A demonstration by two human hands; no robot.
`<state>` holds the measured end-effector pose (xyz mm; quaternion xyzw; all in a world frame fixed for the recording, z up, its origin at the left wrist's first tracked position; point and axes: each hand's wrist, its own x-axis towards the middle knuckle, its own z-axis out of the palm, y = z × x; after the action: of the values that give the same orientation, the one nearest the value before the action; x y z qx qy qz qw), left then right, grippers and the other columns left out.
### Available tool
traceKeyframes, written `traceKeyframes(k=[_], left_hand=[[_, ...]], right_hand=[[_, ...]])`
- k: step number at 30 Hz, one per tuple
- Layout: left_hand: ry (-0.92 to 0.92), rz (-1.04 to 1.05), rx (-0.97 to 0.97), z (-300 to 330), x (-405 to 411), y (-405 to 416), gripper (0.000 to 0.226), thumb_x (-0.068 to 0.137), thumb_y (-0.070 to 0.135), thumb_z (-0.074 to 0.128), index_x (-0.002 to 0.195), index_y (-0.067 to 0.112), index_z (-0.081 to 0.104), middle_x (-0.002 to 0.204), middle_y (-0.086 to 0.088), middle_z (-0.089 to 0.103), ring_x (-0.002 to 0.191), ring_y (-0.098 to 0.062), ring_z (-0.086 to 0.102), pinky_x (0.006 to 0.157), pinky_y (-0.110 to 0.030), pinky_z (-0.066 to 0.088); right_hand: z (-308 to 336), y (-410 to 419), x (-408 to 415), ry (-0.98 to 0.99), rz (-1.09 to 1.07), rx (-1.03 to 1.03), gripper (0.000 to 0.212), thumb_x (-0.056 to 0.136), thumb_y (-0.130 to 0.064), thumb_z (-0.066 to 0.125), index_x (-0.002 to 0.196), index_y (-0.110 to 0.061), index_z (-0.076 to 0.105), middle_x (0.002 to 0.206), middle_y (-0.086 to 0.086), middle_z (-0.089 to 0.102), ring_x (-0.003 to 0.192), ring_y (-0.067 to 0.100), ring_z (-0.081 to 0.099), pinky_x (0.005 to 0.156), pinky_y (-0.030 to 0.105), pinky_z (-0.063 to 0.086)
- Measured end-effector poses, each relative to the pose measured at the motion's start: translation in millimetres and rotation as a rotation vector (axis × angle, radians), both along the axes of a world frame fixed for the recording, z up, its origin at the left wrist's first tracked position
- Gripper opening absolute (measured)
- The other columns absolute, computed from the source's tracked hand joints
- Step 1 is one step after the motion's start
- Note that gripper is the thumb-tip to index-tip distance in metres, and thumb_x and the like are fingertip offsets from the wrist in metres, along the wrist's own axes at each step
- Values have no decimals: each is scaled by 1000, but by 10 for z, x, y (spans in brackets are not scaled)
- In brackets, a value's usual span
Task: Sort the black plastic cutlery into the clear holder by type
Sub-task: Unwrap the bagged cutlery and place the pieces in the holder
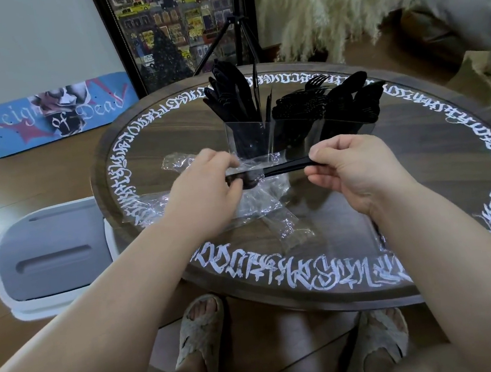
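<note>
Wooden flooring surrounded a round dark tabletop (440, 168) ringed with white lettering, a glass sheet over it. Behind it leaned a framed picture (175, 24), a tripod (237, 32) and a skateboard deck (44, 117); a grey-lidded bin (52, 259) stood at the left, and pale fluffy plumes (323, 0) hung at the upper right.

Near the middle of the tabletop stood the clear holder (294, 136), its three compartments side by side. Knives (232, 91) filled the left one, forks (305, 101) the middle, and spoons (356, 95) the right, all handles down.

Just in front of the holder, above the tabletop, both hands held one black utensil (285, 167) level between them. The right hand (357, 172) pinched the handle end between thumb and curled fingers. The left hand (207, 187) gripped the other end, fingers curled round it and round a clear wrapper (247, 164) clinging there; which type of utensil it was could not be told. More crumpled clear wrappers (259, 205) lay on the tabletop beneath the hands. Two feet in pale slippers (200, 330) showed below the table edge.
</note>
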<state>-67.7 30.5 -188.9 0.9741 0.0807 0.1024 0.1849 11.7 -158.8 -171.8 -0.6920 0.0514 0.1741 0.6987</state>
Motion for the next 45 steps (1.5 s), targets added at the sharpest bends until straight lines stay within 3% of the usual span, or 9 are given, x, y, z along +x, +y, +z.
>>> traceKeyframes(k=[4, 9, 17, 20, 23, 30, 34, 41, 45], left_hand=[[131, -94, -4, -114, 22, -33, 47, 94, 31, 53, 139, 22, 42, 142, 2, 38, 120, -18, 49, 92, -27, 40], [9, -175, -17, -105, 23, -154, 38, 92, 31, 55, 129, 22, 52, 125, 3, 44, 116, -14, 43, 91, -21, 34], [380, -166, 124, -272, 40, -155, 46, 96, 42, 47, 138, 24, 43, 135, -7, 44, 125, -24, 43, 102, -35, 37], [281, -139, 77, -240, 64, -182, 50, 96, 42, 46, 141, 21, 41, 133, -5, 48, 122, -22, 47, 100, -34, 39], [48, -51, -127, -112, 85, -239, 48, 95, 42, 47, 135, 17, 48, 110, 2, 61, 102, -15, 58, 85, -30, 43], [-115, 124, -621, 106, 108, -410, 27, 95, 41, 49, 94, 14, 50, 74, 2, 63, 60, -5, 66, 66, -31, 55], [-137, 193, -829, 113, 137, -359, 21, 94, 35, 56, 98, 14, 55, 85, 1, 66, 62, -9, 68, 58, -23, 50], [-142, 174, -843, 96, 135, -266, 9, 90, 21, 64, 83, 17, 60, 75, 3, 68, 67, -9, 70, 66, -27, 54], [-115, 113, -741, 101, 99, -328, 9, 90, 18, 64, 89, 11, 59, 74, 1, 67, 61, -5, 66, 63, -22, 55]], right_hand=[[0, -83, 22, -10, -25, 0, 16, 88, 0, 61, 74, -7, 61, 73, 7, 61, 51, 8, 63, 50, 19, 52], [-13, -173, 39, -17, -41, -15, 17, 89, 1, 61, 73, -7, 61, 75, 8, 62, 52, 9, 63, 52, 20, 53], [98, -361, 66, -127, -236, -6, 21, 86, 2, 62, 69, -10, 58, 67, 5, 58, 52, 11, 60, 52, 20, 52], [107, -414, 60, -108, -241, 47, 20, 87, 2, 62, 71, -9, 58, 69, 6, 58, 53, 11, 61, 53, 19, 52], [98, -407, 40, -82, -175, 63, 17, 89, 3, 60, 76, -8, 58, 73, 6, 58, 52, 10, 60, 54, 20, 54], [97, -325, -12, -24, 68, 14, 16, 91, 5, 55, 85, -6, 64, 74, 9, 59, 55, 11, 63, 57, 21, 56], [98, -285, -57, -6, 240, -43, 19, 91, 6, 54, 85, -7, 66, 74, 10, 62, 55, 10, 63, 55, 21, 55], [69, -143, -99, -74, 378, -241, 26, 87, 7, 51, 73, -12, 62, 71, 8, 64, 60, 17, 66, 61, 29, 56], [54, -32, -139, -231, 501, -461, 15, 92, -14, 53, 85, -20, 65, 82, 7, 71, 68, 17, 71, 70, 42, 55]])
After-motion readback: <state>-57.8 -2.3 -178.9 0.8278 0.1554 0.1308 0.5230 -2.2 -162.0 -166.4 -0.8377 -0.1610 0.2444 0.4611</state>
